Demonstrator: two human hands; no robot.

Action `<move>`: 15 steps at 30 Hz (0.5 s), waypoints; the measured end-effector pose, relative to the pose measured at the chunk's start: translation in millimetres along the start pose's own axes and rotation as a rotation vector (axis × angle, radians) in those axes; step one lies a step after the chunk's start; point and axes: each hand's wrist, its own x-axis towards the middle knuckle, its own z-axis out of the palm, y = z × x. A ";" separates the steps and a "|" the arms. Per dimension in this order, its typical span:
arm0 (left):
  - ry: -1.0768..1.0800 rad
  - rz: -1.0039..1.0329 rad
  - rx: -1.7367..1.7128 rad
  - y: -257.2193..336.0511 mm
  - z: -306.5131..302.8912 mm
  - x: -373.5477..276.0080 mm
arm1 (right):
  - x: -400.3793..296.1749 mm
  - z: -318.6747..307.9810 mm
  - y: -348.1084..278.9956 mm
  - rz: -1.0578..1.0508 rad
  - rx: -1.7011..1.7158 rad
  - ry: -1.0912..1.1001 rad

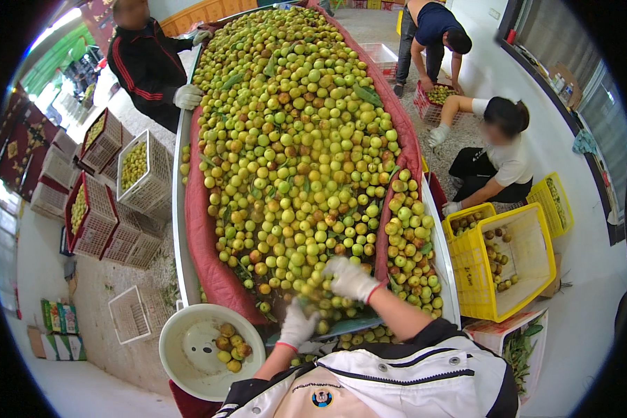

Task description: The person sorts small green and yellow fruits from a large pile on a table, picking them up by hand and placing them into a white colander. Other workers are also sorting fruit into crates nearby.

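Note:
A long heap of small green-yellow fruits (292,157), which look like jujubes, lies before me, with some brown-blotched fruits and leaves among them. My right hand (351,281), in a white knit glove, reaches into the heap's near end. Its fingertips are among the fruits, and whether they grip one is unclear. Closer to my body, my gloved left hand (298,324) hangs over the near edge with fingers apart and no fruit visible in it. Just left of it, a white plastic basin (188,360) contains several browned fruits (233,347).
Red padded cloth (214,266) lines the heap's sides, inside a metal-edged table. Fruit crates (146,167) stack at left; a tilted yellow crate (470,277) stands right. One person (146,68) stands at far left; another (501,151) crouches right, a third (433,31) bends behind.

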 end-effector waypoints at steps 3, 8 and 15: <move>-0.253 0.185 0.042 17.5 -2.8 2.2 | 24.1 -34.6 45.3 0.226 -0.488 0.457; -0.089 0.264 -0.041 15.9 -43.4 58.7 | 34.3 -6.9 11.2 0.167 -0.514 -0.241; 0.489 -0.059 0.169 17.4 -122.6 152.7 | 142.3 -148.5 115.4 0.416 -0.314 0.514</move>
